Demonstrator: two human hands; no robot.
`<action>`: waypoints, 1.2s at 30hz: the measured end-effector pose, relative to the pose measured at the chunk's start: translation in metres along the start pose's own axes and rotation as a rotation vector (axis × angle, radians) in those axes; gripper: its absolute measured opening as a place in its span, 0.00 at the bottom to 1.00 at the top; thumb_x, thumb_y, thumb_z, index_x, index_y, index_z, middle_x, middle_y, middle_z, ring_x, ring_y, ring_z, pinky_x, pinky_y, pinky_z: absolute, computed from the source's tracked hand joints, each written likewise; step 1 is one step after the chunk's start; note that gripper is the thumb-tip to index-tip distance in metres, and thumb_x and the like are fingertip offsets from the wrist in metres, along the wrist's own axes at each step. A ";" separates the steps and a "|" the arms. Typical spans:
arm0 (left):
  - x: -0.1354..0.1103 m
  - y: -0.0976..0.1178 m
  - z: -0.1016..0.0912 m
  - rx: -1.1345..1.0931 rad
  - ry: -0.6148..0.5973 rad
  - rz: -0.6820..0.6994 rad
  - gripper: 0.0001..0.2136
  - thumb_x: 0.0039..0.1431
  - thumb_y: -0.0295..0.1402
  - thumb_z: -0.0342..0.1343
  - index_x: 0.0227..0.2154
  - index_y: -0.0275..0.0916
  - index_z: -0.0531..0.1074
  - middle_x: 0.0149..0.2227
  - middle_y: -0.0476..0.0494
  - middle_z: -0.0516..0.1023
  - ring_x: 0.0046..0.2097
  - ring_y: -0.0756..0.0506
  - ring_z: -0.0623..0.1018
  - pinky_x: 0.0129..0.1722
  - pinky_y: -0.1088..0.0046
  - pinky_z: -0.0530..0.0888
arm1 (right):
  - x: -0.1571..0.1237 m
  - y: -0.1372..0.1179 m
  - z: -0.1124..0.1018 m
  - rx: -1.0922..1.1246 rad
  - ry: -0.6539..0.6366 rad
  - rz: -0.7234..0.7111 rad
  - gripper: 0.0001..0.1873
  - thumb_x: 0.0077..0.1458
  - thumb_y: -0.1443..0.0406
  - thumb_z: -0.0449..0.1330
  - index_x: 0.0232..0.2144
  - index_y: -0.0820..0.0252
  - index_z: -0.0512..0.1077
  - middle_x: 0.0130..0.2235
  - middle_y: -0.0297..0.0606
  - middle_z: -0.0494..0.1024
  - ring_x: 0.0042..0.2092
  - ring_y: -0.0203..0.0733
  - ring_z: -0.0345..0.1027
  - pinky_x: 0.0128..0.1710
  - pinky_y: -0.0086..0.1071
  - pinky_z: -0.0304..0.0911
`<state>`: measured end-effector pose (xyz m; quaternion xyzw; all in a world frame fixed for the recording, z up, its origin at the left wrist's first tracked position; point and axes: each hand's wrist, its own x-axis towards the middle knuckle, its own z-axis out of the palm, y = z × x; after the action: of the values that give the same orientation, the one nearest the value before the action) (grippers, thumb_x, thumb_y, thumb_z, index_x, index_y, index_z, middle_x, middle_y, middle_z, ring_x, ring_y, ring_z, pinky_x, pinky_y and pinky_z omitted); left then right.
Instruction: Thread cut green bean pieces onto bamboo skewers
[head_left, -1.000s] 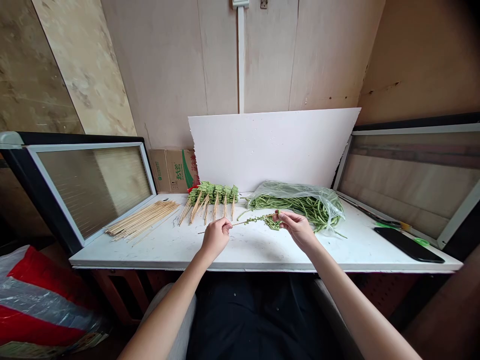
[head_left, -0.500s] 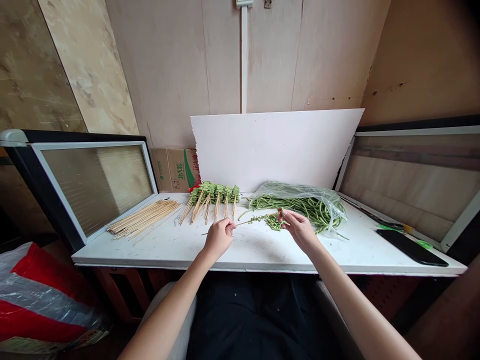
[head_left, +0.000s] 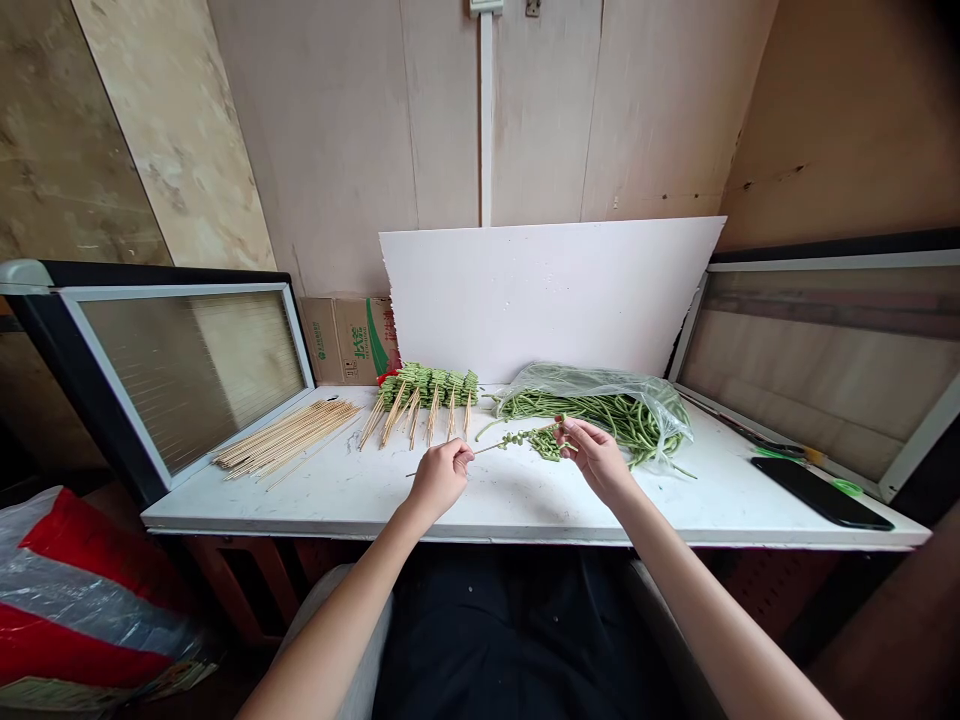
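Note:
My left hand [head_left: 441,478] is closed round a thin bamboo skewer [head_left: 489,447], whose rear end sticks out to the left of my fist. Small folds of green bean [head_left: 517,438] sit on the skewer's far part. At its right end my right hand [head_left: 597,460] pinches a long green bean [head_left: 561,423] between thumb and fingers; part of the bean is hidden by them. Behind my hands, finished-looking skewers of folded beans [head_left: 431,382] lie side by side, sticks toward me. A clear plastic bag [head_left: 592,378] holds loose long beans [head_left: 611,412] beyond my right hand.
Bare bamboo skewers [head_left: 289,437] lie spread on the left of the white table [head_left: 337,508]. A black phone [head_left: 821,492] and a green ring [head_left: 848,488] lie at the right. A white board [head_left: 551,295] and a cardboard box [head_left: 349,340] stand behind; framed panels flank the table.
Hardly anything differs. Both hands keep nearly the same place and hold, and the whole view has shifted very slightly.

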<state>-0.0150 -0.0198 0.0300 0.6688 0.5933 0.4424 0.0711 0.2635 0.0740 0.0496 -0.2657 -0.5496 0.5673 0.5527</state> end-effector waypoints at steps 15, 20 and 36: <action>-0.003 0.000 0.005 -0.002 -0.104 0.012 0.11 0.70 0.30 0.50 0.34 0.41 0.77 0.35 0.43 0.84 0.35 0.44 0.81 0.34 0.71 0.72 | 0.000 0.002 0.002 0.019 0.001 0.009 0.23 0.48 0.45 0.75 0.39 0.53 0.82 0.31 0.37 0.77 0.33 0.42 0.68 0.29 0.35 0.61; -0.003 0.000 0.006 0.017 -0.112 0.014 0.11 0.70 0.30 0.50 0.35 0.41 0.78 0.34 0.43 0.84 0.33 0.44 0.80 0.34 0.71 0.71 | 0.000 0.006 0.005 0.019 0.013 0.012 0.23 0.49 0.44 0.74 0.39 0.52 0.82 0.30 0.37 0.77 0.32 0.42 0.68 0.28 0.35 0.61; -0.005 0.003 0.008 0.066 -0.166 0.005 0.12 0.71 0.30 0.50 0.36 0.41 0.79 0.32 0.44 0.83 0.33 0.44 0.80 0.35 0.71 0.70 | 0.001 0.012 0.006 0.040 -0.002 0.005 0.23 0.50 0.44 0.73 0.38 0.54 0.83 0.28 0.35 0.74 0.31 0.39 0.65 0.27 0.33 0.59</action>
<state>-0.0070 -0.0214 0.0247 0.7065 0.5980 0.3658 0.0972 0.2536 0.0754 0.0408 -0.2553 -0.5382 0.5798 0.5559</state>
